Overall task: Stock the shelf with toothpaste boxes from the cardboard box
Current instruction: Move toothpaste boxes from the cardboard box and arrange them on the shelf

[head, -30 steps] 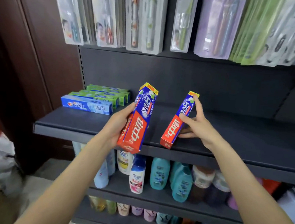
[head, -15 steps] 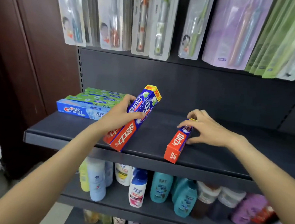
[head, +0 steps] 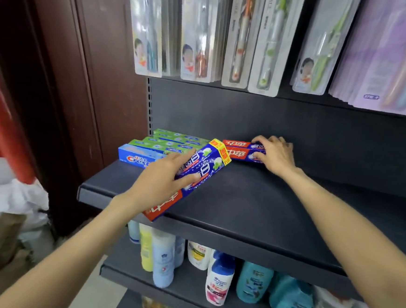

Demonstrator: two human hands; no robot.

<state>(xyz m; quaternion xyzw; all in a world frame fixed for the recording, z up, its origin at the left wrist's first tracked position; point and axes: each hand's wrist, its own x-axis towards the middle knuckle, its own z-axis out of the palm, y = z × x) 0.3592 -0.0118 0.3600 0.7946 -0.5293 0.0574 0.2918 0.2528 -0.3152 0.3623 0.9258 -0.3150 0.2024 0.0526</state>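
Observation:
A large red-and-blue toothpaste box (head: 202, 168) lies slanted on the dark shelf (head: 253, 206), its red end over the front lip. My left hand (head: 163, 180) grips it from above. A smaller red-and-blue toothpaste box (head: 240, 150) lies lengthwise at the back of the shelf, right of the green boxes. My right hand (head: 273, 153) rests on its right end, fingers curled over it. The cardboard box is not in view.
A blue Crest box (head: 137, 157) and several green toothpaste boxes (head: 171, 139) fill the shelf's back left corner. Toothbrush packs (head: 243, 35) hang above. Shampoo bottles (head: 219, 279) stand on the lower shelf. A brown panel (head: 94, 72) borders the left.
My right hand has slid the small box from the shelf's front to the back and turned it lengthwise. My left hand has lowered the large box flatter onto the shelf.

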